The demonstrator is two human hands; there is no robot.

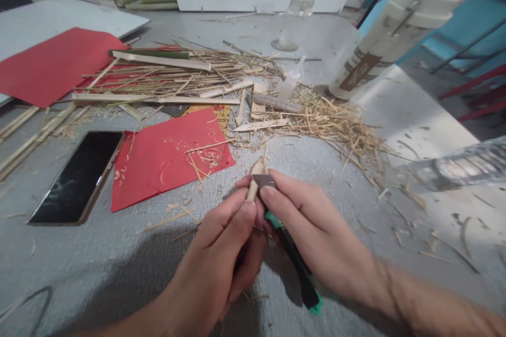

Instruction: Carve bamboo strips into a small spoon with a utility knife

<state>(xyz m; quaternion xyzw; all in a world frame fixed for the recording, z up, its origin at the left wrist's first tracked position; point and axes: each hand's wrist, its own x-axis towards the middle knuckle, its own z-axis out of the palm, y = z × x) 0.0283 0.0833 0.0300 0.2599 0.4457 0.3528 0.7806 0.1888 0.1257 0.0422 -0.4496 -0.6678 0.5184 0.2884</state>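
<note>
My left hand (pixel 229 237) is closed around a small pale piece of wood or bamboo (pixel 253 189), its thumb resting near the lower end. My right hand (pixel 308 216) grips a utility knife (pixel 294 260) with a black and green handle. The dark blade (pixel 264 181) lies against the side of the pale piece, with my right thumb on the blade. Both hands are close together above the grey table (pixel 158 268). Fingers hide part of the knife's front end and the underside of the piece.
Beyond my hands lie dry straw stalks (pixel 177 76), shavings and a carved pale strip (pixel 263 125). To the left are red paper (pixel 169 158) and a phone (pixel 79 176). A white canister (pixel 379 45), a clear bottle (pixel 466 163) and a glass jar (pixel 294 23) stand or lie right and back.
</note>
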